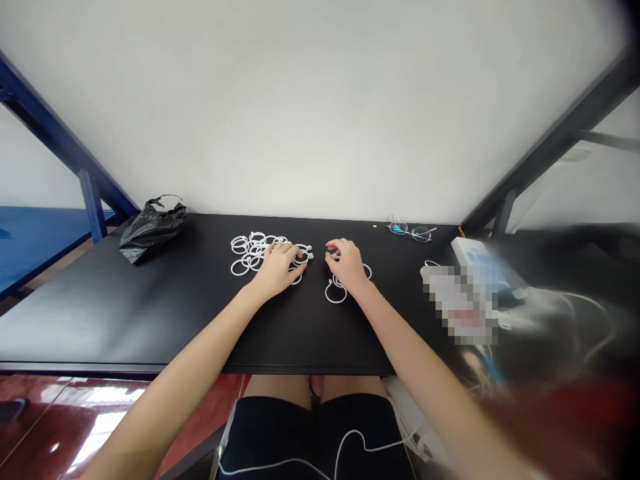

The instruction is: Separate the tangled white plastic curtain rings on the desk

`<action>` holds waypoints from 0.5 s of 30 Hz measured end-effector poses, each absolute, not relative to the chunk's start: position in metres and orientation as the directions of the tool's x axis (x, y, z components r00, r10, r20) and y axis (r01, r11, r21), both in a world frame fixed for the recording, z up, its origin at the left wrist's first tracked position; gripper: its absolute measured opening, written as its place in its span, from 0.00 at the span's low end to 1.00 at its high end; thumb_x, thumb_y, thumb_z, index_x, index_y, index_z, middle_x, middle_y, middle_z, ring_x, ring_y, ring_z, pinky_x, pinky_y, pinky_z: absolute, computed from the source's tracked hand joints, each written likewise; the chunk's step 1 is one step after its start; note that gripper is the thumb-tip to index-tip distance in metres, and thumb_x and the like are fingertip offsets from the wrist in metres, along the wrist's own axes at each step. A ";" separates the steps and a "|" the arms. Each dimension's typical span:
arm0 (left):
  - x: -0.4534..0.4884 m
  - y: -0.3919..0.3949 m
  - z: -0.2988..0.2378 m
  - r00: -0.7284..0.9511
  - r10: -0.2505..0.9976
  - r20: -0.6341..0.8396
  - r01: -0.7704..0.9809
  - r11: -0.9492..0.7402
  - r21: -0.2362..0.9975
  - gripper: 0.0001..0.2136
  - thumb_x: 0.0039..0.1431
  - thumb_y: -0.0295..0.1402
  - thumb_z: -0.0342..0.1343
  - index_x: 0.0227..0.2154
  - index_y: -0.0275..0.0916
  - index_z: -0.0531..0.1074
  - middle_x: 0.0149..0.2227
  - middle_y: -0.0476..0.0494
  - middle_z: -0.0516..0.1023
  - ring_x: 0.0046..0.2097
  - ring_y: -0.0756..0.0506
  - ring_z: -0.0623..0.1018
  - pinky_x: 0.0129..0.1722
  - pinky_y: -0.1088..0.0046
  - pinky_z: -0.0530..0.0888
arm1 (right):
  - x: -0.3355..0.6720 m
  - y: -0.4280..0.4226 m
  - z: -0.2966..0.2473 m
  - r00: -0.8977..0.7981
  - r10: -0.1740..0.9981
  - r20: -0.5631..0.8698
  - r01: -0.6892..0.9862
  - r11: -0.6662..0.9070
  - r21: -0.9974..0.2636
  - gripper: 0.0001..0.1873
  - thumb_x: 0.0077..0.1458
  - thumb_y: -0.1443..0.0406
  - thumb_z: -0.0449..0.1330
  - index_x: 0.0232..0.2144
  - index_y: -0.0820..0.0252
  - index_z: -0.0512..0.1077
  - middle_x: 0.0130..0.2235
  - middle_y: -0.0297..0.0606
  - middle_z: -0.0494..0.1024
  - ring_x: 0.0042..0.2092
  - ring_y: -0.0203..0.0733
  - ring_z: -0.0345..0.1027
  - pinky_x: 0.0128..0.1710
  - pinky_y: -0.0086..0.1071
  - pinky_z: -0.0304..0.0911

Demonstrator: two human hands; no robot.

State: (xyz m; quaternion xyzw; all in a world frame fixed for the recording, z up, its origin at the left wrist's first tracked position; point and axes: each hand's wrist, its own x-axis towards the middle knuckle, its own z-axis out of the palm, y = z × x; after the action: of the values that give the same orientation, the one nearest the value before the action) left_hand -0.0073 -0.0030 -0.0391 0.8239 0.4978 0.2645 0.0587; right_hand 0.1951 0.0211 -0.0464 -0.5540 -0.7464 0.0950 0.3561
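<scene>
A pile of several white rings [240,268], thin with small knobs at their ends like curtain rings, lies on the black table [310,333]. Over the right part of this pile rests my left hand [280,267], palm down, thumb and fingers apart; the rings under it are partly hidden. A smaller group of white rings [336,301] lies to the right. Above that group my right hand [347,263] is bent with thumb and forefinger apart. A bit of white ring shows between them, apparently lying below; whether the fingertips touch it I cannot tell.
A crumpled black plastic bag [154,230] stands at the back left. Eyeglasses [420,233] lie near the wall. A white box [477,263], a blurred-out item [460,303] and cables are on the right. A white cable [355,433] crosses my lap.
</scene>
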 end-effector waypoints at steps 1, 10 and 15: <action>-0.007 -0.003 -0.039 0.365 0.851 0.377 0.789 -0.498 0.360 0.05 0.61 0.35 0.54 0.37 0.41 0.67 0.42 0.42 0.75 0.50 0.39 0.72 0.60 0.52 0.57 | 0.195 0.021 -0.046 -0.125 0.901 0.415 0.775 0.350 -0.527 0.09 0.52 0.71 0.59 0.37 0.59 0.74 0.37 0.39 0.78 0.40 0.46 0.69 0.45 0.39 0.64; -0.008 -0.002 -0.042 0.359 0.847 0.392 0.784 -0.502 0.365 0.05 0.61 0.35 0.53 0.37 0.41 0.68 0.42 0.42 0.76 0.50 0.39 0.72 0.60 0.51 0.57 | 0.196 0.021 -0.049 -0.165 0.933 0.319 0.791 0.318 -0.522 0.08 0.51 0.69 0.63 0.36 0.59 0.75 0.40 0.42 0.78 0.44 0.48 0.70 0.46 0.40 0.65; -0.008 -0.002 -0.042 0.357 0.851 0.386 0.789 -0.496 0.363 0.05 0.61 0.35 0.53 0.37 0.41 0.68 0.42 0.42 0.75 0.50 0.39 0.72 0.60 0.51 0.57 | 0.198 0.025 -0.054 -0.163 0.916 0.366 0.710 0.366 -0.601 0.09 0.48 0.73 0.61 0.33 0.58 0.74 0.36 0.38 0.78 0.38 0.43 0.72 0.43 0.38 0.67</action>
State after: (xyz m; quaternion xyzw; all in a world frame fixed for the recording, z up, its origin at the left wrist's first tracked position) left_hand -0.0080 -0.0021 -0.0419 0.8217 0.4987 0.2698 0.0572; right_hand 0.1979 0.0250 -0.0540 -0.5434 -0.7484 0.1468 0.3508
